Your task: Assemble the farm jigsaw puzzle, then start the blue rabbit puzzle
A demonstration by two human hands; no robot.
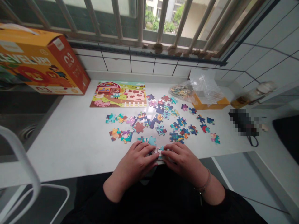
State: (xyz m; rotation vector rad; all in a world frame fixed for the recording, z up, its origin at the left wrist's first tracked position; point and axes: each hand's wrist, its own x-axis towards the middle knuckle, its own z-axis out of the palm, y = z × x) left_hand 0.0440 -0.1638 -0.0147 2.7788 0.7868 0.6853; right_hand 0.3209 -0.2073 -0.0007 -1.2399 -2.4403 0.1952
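Note:
At the near edge of the white counter [77, 146], my left hand [139, 157] and my right hand [181, 157] meet over light-blue puzzle pieces [160, 152]. The fingertips of both hands close on these pieces from either side, hiding much of them. Just beyond my left fingers lie joined puzzle pieces [148, 140] with white rabbit ears on teal. Past my right fingers is a dark blue puzzle piece cluster [176, 137]. Many loose puzzle pieces [161, 130] spread over the counter ahead of both hands.
A finished farm picture board [119, 95] lies at the back. An orange box [67, 71] stands left, beside a sink [25, 132]. To the right are a yellow tray with clear plastic [207, 90], a bagged heap of pieces [181, 91], a bottle [253, 93] and a black pouch [244, 122].

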